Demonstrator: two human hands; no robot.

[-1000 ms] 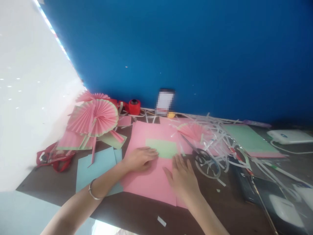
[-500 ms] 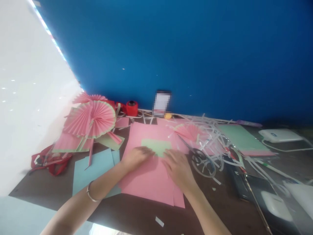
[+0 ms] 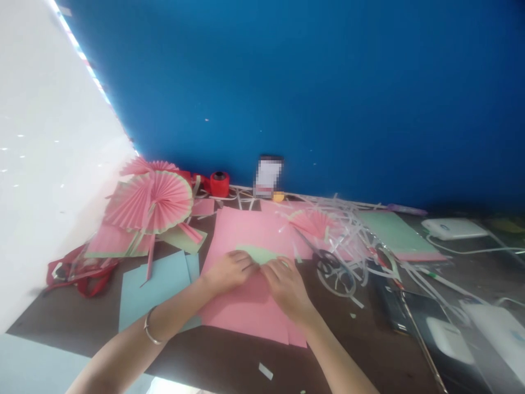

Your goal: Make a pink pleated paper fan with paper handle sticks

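A small light green sheet of paper (image 3: pixel 259 253) lies over pink paper sheets (image 3: pixel 246 311) in front of me. My left hand (image 3: pixel 233 270) is closed at its near left part, fingers bent onto the paper. Beside it, almost touching, my right hand (image 3: pixel 286 284) pinches the near right part with curled fingers. Between the hands the green sheet's near edge is hidden, and its far edge looks bowed. Scissors (image 3: pixel 337 273) rest to the right of my right hand, and blue paper (image 3: pixel 158 282) is partly under my left forearm.
Pleated pink paper fans (image 3: pixel 170 200) stand at the left, near a red tape roll (image 3: pixel 219 185). A phone (image 3: pixel 268 176) leans against the blue wall. Tangled white paper strips (image 3: pixel 348 230), green paper (image 3: pixel 394 230) and a white earbud case (image 3: pixel 449 339) lie to the right.
My hands have drawn closer together on the green sheet, and their fingers have curled in. Less of the sheet shows now. The view has shifted slightly.
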